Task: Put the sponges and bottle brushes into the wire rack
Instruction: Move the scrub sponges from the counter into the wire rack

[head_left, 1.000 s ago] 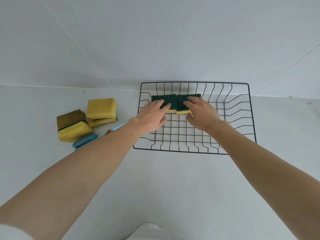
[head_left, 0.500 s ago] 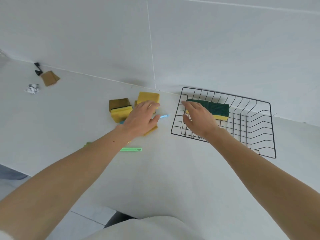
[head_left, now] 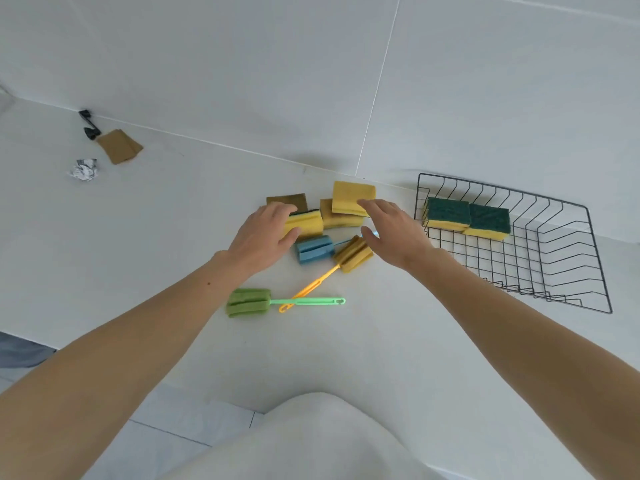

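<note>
Two green-topped sponges (head_left: pixel 465 218) already lie side by side at the far left end of the wire rack (head_left: pixel 568 271), which sits on the white counter (head_left: pixel 173 237) against the wall. The rest of the things lie in a cluster to the left of the rack: a yellow sponge (head_left: pixel 304 224) with a dark top, a brown sponge (head_left: pixel 287 199) just behind it, and two plain yellow sponges (head_left: pixel 348 206) stacked askew. Nearer the person lie three bottle brushes, a blue one (head_left: pixel 313 249), a yellow one (head_left: pixel 351 253) with an orange handle, and a green one (head_left: pixel 249 302) whose handle crosses the orange one. The left hand (head_left: pixel 263 237) curls around the dark-topped yellow sponge, thumb on its near face and fingers over its far edge, seemingly closing on it. The right hand (head_left: pixel 394 230) is open, fingertips touching the upper sponge of the stack, gripping nothing yet. The step in hand looks like taking one sponge per hand. To do it well, the right hand should pinch the top sponge by its sides and lift straight up so the lower one is not dragged along, while the left should lift clear of the blue brush head just beside it. Both should be set down flat next to the green-topped pair, leaving the right part of the rack free for the long brush handles.
</note>
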